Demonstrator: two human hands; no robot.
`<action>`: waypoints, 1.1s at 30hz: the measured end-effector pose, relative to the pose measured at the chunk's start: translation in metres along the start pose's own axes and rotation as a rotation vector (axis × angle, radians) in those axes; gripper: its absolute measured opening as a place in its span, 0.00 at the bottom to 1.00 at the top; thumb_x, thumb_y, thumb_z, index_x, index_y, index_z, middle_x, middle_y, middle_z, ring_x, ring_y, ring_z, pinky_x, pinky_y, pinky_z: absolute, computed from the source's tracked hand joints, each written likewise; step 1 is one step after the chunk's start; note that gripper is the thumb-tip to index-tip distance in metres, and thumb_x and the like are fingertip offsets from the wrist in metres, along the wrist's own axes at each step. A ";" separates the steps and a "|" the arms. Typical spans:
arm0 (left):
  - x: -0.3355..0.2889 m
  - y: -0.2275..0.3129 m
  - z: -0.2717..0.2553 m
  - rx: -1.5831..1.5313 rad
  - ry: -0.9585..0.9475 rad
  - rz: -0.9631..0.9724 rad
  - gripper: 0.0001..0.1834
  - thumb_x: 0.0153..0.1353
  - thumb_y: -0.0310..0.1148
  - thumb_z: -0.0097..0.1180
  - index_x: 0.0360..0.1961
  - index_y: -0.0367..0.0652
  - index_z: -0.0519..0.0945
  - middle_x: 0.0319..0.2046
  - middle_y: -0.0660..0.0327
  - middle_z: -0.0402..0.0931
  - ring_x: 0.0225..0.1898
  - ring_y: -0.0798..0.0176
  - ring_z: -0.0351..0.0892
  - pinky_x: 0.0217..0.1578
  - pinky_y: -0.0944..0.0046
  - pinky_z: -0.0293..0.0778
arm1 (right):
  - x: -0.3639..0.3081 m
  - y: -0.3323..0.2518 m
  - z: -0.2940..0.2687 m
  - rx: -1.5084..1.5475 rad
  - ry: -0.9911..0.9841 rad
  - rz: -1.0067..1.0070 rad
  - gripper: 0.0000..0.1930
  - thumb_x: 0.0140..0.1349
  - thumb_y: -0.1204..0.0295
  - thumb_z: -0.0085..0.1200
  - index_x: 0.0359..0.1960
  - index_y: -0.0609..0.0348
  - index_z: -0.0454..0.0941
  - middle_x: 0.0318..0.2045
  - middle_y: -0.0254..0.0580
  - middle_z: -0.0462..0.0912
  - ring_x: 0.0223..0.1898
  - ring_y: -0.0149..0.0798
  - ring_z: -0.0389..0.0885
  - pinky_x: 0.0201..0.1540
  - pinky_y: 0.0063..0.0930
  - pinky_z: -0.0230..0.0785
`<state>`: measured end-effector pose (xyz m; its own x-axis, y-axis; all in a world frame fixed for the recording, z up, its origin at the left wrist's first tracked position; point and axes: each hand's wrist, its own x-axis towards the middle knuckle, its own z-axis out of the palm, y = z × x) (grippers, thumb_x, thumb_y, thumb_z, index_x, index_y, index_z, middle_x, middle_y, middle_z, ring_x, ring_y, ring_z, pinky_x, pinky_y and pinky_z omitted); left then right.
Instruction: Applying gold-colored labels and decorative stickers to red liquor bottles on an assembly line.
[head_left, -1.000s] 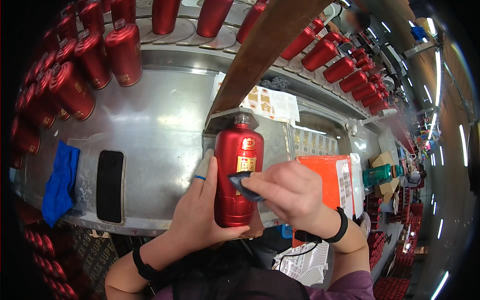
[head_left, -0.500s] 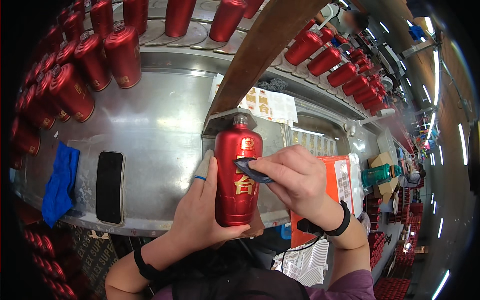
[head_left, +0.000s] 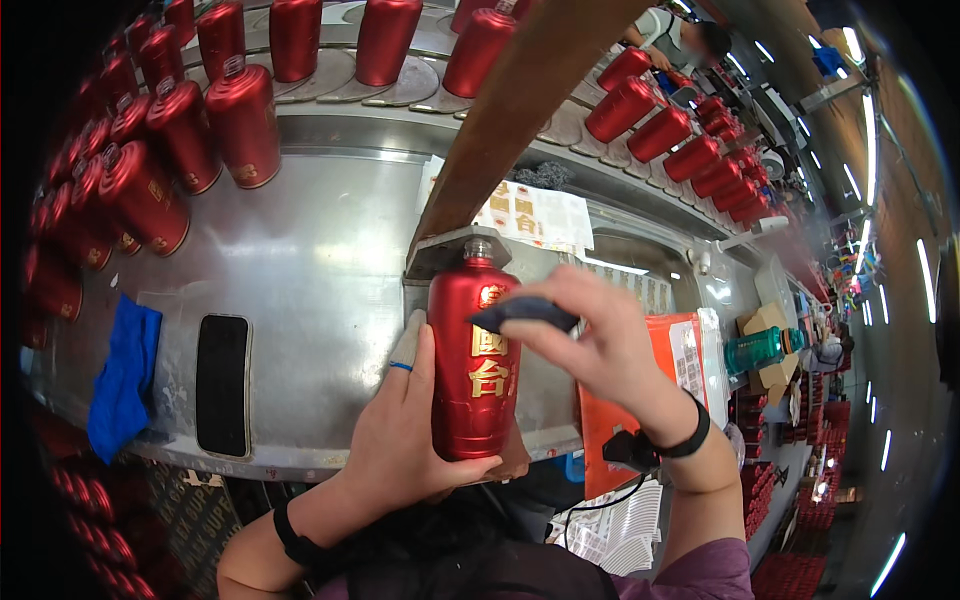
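Observation:
My left hand (head_left: 400, 430) wraps round the lower left side of a glossy red bottle (head_left: 450, 400) with raised gold characters on its front. One finger wears a pale cover with a blue band (head_left: 401, 366). The bottle's clear neck (head_left: 478, 250) points away from me, against a grey metal bracket (head_left: 440, 256). In my right hand (head_left: 590, 335), somewhat blurred, is a dark flat pointed piece (head_left: 525, 314), pinched between thumb and fingers. Its tip reaches the upper gold characters; I cannot tell whether it is cloth or something stiffer.
A brown post (head_left: 500, 120) rises beyond the bottle. Left lie a black phone (head_left: 223, 385) and blue cloth (head_left: 124, 375), with several red bottles (head_left: 243, 125) behind. More bottles ride a conveyor (head_left: 320, 80). Printed sheets (head_left: 550, 215), an orange folder (head_left: 600, 450) and a green bottle (head_left: 755, 350) are right.
My right hand has shifted up, and the dark piece now lies higher across the gold characters. The left hand keeps its hold. Bottles on the conveyor have travelled to the right.

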<state>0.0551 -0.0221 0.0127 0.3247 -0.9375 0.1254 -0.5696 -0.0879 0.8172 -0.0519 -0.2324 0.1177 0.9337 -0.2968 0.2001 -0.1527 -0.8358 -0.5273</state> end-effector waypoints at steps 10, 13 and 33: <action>-0.001 -0.001 -0.001 0.000 0.014 0.037 0.80 0.37 0.55 0.82 0.77 0.26 0.41 0.69 0.30 0.58 0.61 0.33 0.74 0.55 0.49 0.79 | 0.029 0.009 -0.007 0.114 0.015 0.029 0.10 0.59 0.73 0.69 0.42 0.60 0.88 0.31 0.40 0.85 0.32 0.34 0.81 0.36 0.28 0.71; -0.001 -0.001 -0.001 0.005 0.001 0.035 0.80 0.36 0.56 0.83 0.78 0.26 0.40 0.69 0.30 0.59 0.61 0.33 0.74 0.54 0.48 0.79 | 0.031 0.016 -0.008 -0.015 0.210 0.087 0.10 0.59 0.74 0.68 0.44 0.57 0.89 0.31 0.40 0.85 0.32 0.37 0.81 0.35 0.30 0.72; 0.003 -0.006 0.002 -0.025 0.040 0.047 0.80 0.38 0.52 0.84 0.79 0.32 0.38 0.59 0.39 0.70 0.53 0.39 0.77 0.49 0.48 0.78 | -0.095 -0.009 0.060 0.015 0.254 -0.242 0.16 0.47 0.74 0.66 0.41 0.51 0.91 0.36 0.33 0.89 0.38 0.38 0.85 0.42 0.34 0.79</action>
<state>0.0578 -0.0255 0.0074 0.3281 -0.9261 0.1861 -0.5663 -0.0351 0.8234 -0.1200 -0.1691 0.0537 0.8318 -0.1979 0.5185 0.0697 -0.8897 -0.4513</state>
